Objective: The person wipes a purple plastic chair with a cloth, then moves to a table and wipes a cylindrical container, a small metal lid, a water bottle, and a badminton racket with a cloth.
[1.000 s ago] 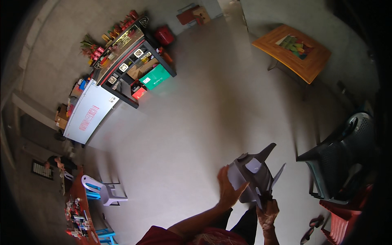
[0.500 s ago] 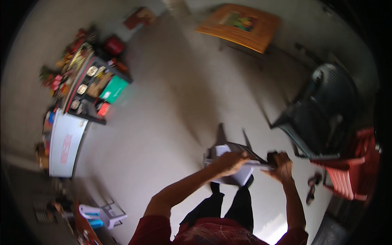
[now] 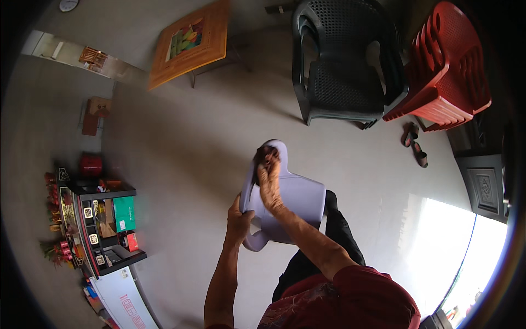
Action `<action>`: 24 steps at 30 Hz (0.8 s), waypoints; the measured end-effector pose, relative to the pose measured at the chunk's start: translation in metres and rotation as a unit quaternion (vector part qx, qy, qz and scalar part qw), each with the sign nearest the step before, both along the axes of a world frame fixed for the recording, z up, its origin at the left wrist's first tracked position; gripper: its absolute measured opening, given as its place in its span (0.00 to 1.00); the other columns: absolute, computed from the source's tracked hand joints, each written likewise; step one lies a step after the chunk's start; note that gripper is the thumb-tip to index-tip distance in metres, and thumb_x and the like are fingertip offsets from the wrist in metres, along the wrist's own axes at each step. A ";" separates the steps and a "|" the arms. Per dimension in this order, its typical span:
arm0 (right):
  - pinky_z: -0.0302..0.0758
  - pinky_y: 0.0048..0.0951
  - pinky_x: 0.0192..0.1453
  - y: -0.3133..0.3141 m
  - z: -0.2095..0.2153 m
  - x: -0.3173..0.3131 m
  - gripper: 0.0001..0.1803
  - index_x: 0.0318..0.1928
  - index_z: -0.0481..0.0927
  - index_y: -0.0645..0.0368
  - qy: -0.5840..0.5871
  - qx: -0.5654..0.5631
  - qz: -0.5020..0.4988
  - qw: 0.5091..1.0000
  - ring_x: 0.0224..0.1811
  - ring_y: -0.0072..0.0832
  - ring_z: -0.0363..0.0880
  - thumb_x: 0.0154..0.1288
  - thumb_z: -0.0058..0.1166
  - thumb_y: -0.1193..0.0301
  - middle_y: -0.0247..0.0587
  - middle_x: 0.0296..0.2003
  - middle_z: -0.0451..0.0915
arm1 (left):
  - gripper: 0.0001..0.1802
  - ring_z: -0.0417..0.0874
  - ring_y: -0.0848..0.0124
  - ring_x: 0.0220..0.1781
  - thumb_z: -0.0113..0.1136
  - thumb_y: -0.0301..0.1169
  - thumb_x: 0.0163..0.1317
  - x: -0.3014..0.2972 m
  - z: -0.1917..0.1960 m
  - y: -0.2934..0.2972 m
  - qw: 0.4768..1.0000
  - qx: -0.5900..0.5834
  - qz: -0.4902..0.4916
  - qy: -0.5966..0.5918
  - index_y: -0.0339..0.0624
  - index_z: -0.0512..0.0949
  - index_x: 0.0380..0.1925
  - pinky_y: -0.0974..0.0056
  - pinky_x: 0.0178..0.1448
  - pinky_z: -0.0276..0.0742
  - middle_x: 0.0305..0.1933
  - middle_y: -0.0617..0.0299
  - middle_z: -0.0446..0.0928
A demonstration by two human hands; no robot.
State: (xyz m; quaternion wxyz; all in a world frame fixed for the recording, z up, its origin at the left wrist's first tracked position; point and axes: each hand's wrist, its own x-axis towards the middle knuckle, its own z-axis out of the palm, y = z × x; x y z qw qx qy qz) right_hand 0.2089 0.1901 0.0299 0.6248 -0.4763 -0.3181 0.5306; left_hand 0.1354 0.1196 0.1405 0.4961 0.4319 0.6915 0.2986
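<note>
A small lavender plastic chair (image 3: 301, 200) is in front of me, close to my dark-trousered leg. My left hand (image 3: 239, 223) is closed round the left edge of its backrest, thumb on the near side. Across the top of the backrest, my right hand (image 3: 270, 183) presses a dark brown cloth (image 3: 265, 156) against the plastic. The cloth is bunched under the fingers, and some of the fingertips are hidden in it. The chair's legs are out of sight beneath the seat.
Stacked dark green armchairs (image 3: 348, 74) and stacked red chairs (image 3: 452, 71) stand at far right, with sandals (image 3: 415, 143) nearby. A wooden table (image 3: 213, 41) with a picture panel is at the back. A dark shelf unit (image 3: 109, 268) and a white box (image 3: 123, 301) are left.
My view has swung to the right. The chair has turned, showing its seat and backrest. My right hand has crossed leftward with the cloth, while my left hand grips lower on the backrest.
</note>
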 end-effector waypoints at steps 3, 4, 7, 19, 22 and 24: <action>0.53 0.32 0.66 -0.060 0.042 -0.016 0.25 0.61 0.56 0.62 0.092 -0.055 0.155 0.982 0.65 0.38 0.54 0.68 0.41 0.64 0.50 0.61 0.56 | 0.25 0.73 0.77 0.36 0.48 0.18 0.48 -0.017 0.005 -0.012 0.999 0.006 0.045 -0.029 0.36 0.69 0.51 0.73 0.41 0.71 0.38 0.65 0.74; 0.53 0.31 0.66 -0.079 0.039 -0.020 0.25 0.61 0.56 0.62 0.096 -0.040 0.187 0.977 0.65 0.39 0.54 0.68 0.40 0.63 0.50 0.61 0.57 | 0.25 0.74 0.77 0.39 0.49 0.18 0.47 -0.018 0.006 -0.015 0.998 0.011 0.055 -0.040 0.36 0.70 0.50 0.74 0.44 0.71 0.39 0.66 0.74; 0.59 0.31 0.63 -0.117 0.032 -0.019 0.22 0.61 0.58 0.61 0.028 -0.055 0.249 0.967 0.59 0.33 0.62 0.68 0.40 0.69 0.49 0.55 0.65 | 0.25 0.75 0.74 0.40 0.47 0.16 0.45 -0.015 0.014 -0.030 0.993 -0.007 0.100 -0.065 0.34 0.69 0.48 0.73 0.44 0.71 0.41 0.63 0.74; 0.73 0.28 0.24 -0.206 0.026 0.034 0.20 0.44 0.74 0.59 -0.050 -0.167 0.563 0.808 0.30 0.27 0.75 0.58 0.50 0.56 0.41 0.36 0.75 | 0.19 0.72 0.76 0.33 0.48 0.20 0.53 -0.028 0.001 -0.078 0.994 0.108 -0.025 0.011 0.32 0.71 0.47 0.70 0.40 0.71 0.33 0.64 0.75; 0.73 0.26 0.25 -0.205 0.041 0.076 0.19 0.45 0.76 0.58 -0.053 -0.207 0.511 0.832 0.28 0.24 0.75 0.58 0.51 0.58 0.37 0.26 0.76 | 0.21 0.74 0.75 0.35 0.47 0.19 0.52 -0.028 0.003 -0.081 0.991 0.087 -0.097 0.003 0.34 0.71 0.50 0.70 0.41 0.72 0.36 0.61 0.76; 0.75 0.24 0.34 -0.205 0.058 0.116 0.18 0.45 0.76 0.59 -0.053 -0.302 0.472 0.827 0.30 0.23 0.76 0.58 0.52 0.60 0.35 0.27 0.77 | 0.23 0.75 0.75 0.36 0.47 0.19 0.52 -0.020 -0.001 -0.085 0.985 0.078 -0.155 0.020 0.36 0.71 0.52 0.70 0.41 0.72 0.37 0.59 0.77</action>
